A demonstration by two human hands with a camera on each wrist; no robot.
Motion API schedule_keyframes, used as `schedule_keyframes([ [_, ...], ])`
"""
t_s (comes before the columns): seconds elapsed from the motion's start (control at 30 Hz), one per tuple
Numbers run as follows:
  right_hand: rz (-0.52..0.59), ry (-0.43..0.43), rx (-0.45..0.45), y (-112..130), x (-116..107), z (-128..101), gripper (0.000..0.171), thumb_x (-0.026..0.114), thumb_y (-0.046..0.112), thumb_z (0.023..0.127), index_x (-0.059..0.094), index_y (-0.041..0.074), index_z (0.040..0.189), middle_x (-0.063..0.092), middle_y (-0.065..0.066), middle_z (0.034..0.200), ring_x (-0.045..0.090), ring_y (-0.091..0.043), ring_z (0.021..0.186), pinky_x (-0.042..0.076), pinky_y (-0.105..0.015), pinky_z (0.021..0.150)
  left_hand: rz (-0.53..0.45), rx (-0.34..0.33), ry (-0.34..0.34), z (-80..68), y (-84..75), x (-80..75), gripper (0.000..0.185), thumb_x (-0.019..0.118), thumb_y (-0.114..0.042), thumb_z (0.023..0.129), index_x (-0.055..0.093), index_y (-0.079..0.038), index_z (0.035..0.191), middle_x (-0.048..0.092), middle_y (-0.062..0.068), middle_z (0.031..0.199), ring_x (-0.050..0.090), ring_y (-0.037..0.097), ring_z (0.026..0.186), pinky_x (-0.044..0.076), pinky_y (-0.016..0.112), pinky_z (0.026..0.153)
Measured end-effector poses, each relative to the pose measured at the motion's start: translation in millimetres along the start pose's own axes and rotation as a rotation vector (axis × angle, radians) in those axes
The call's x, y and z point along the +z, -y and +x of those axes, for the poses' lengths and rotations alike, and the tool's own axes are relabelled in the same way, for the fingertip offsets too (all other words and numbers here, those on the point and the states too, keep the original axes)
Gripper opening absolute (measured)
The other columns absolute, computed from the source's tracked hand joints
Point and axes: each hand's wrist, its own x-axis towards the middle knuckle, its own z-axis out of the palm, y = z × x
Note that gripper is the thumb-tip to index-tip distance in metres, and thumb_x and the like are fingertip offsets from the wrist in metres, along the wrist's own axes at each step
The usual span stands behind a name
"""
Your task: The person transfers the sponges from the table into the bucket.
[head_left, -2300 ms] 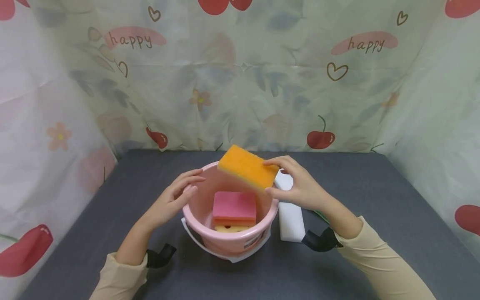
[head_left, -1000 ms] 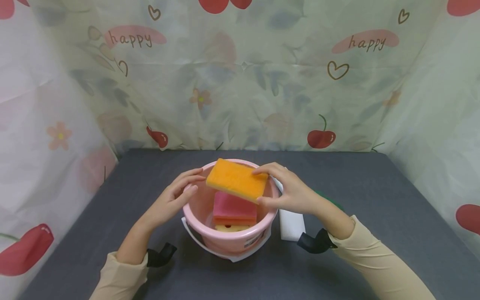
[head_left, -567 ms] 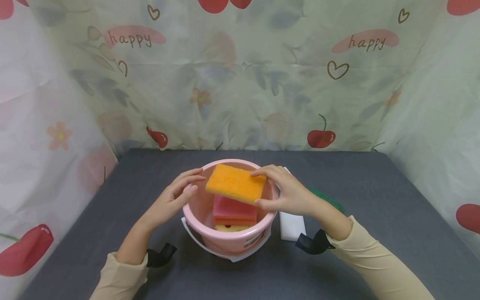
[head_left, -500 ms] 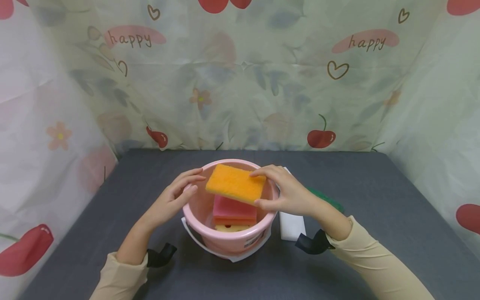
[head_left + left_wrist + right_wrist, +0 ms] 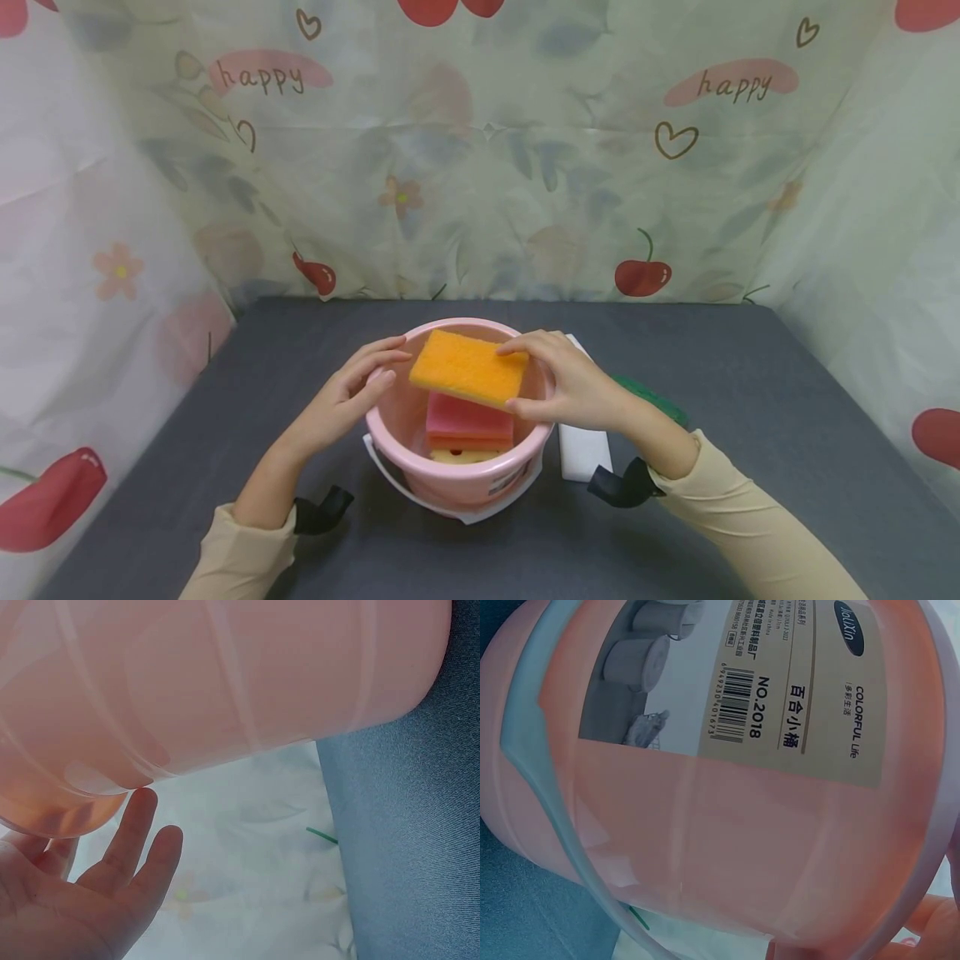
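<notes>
Dark grey tabletop [image 5: 750, 400] fills the lower half of the head view, floral cherry-print curtain [image 5: 480, 167] behind and at both sides. Pink bucket [image 5: 457, 487] sits centre frame, white handle down against its front. Right hand [image 5: 573, 387] pinches an orange sponge [image 5: 468, 367] by its right short edge, fingers on top and thumb at the near edge; sponge is roughly level, tilted slightly, hovering over the bucket mouth. Left hand [image 5: 352, 392] has fingers nearly straight and relaxed, fingertips against the bucket's left rim, gripping nothing. Inside the bucket: pink sponge [image 5: 469, 415] on top of a yellowish sponge [image 5: 465, 456], partly hidden. White block [image 5: 581, 450] lies on the table just right of the bucket; green item [image 5: 652, 400] behind the right wrist, too hidden to identify, maybe a scouring pad.

Wrist views show mostly bucket wall: label with barcode [image 5: 735, 705] in the right one, open left fingers [image 5: 135, 840] in the left.

To do this well, probably: keep the sponge flat and centred over the pink one, lower it clear of the rim before letting go, left hand bracing the bucket.
</notes>
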Motion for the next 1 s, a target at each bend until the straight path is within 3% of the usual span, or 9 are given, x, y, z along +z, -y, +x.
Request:
schedule_keyframes([
  [0.5,-0.032,0.005,0.005,-1.0,1.2,3.6,0.051,0.074,0.023,0.073,0.057,0.014,0.121,0.059,-0.004,0.122,0.042,-0.021,0.111,0.04,-0.041,0.089,-0.012,0.0,0.002,-0.2,-0.6,-0.1,0.035,0.047,-0.02,0.096,0.051,-0.011,0.13,0.032,0.005,0.15,0.031,0.028,0.135,0.04,0.052,0.101],
  [0.77,-0.013,0.025,-0.001,0.6,1.5,4.3,0.053,0.075,0.024,0.075,0.056,0.013,0.124,0.058,-0.006,0.127,0.043,-0.024,0.115,0.039,-0.049,0.095,-0.008,0.003,0.01,1.4,-1.2,-1.6,0.034,0.046,-0.018,0.096,0.052,-0.01,0.129,0.033,0.006,0.149,0.031,0.029,0.135,0.037,0.053,0.103],
  [1.0,-0.014,0.044,0.003,1.8,1.4,3.8,0.052,0.076,0.025,0.076,0.057,0.011,0.123,0.057,-0.006,0.126,0.042,-0.024,0.116,0.038,-0.048,0.095,-0.001,0.01,0.008,2.2,-1.3,-1.3,0.034,0.046,-0.016,0.097,0.051,-0.006,0.129,0.033,0.008,0.149,0.03,0.029,0.136,0.033,0.054,0.106],
])
